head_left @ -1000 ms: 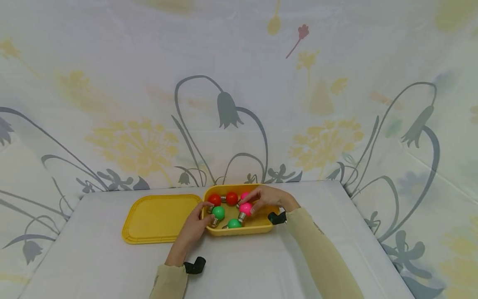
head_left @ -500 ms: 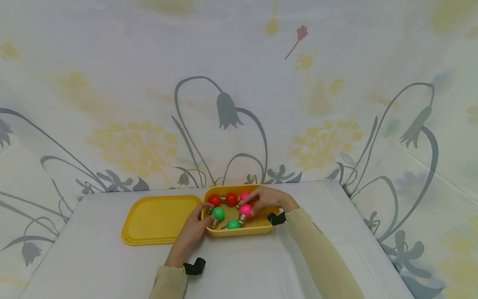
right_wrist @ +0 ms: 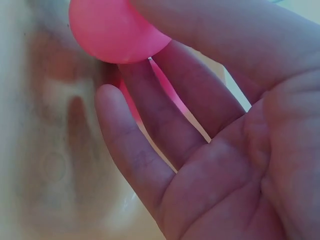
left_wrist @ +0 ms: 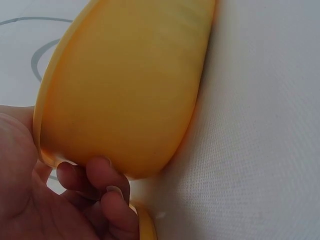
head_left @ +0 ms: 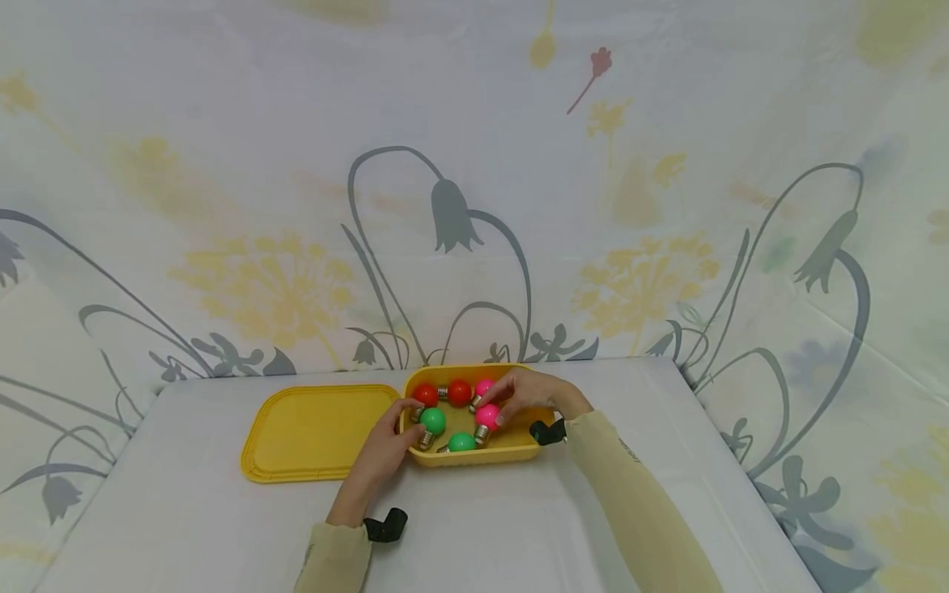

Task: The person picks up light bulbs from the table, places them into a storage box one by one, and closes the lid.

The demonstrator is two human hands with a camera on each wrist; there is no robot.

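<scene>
At the left end of the yellow plastic box point(head_left: 474, 457), my left hand point(head_left: 381, 445) grips the wall. Thumb and index finger reach over the rim beside a green light bulb point(head_left: 432, 421); the other fingers curl against the outside, as the left wrist view shows. My right hand point(head_left: 525, 389) comes in over the far right side, pinching a pink bulb point(head_left: 487, 416) between thumb and fingers. Its metal base points toward me. Behind that hand, partly hidden, lies a second pink bulb point(head_left: 483, 387). Two red bulbs point(head_left: 459, 392) and another green bulb point(head_left: 461, 442) lie in the box.
A yellow lid point(head_left: 319, 432) lies flat on the white table cover point(head_left: 474, 527), left of the box and close to it. Patterned cloth point(head_left: 474, 165) hangs behind the table and at both sides. Black wrist cameras point(head_left: 386, 525) are strapped to both wrists.
The pinched pink bulb has shifted slightly toward me, its base tilting a little. The front green bulb has edged slightly left. My left hand and the box stay in place.
</scene>
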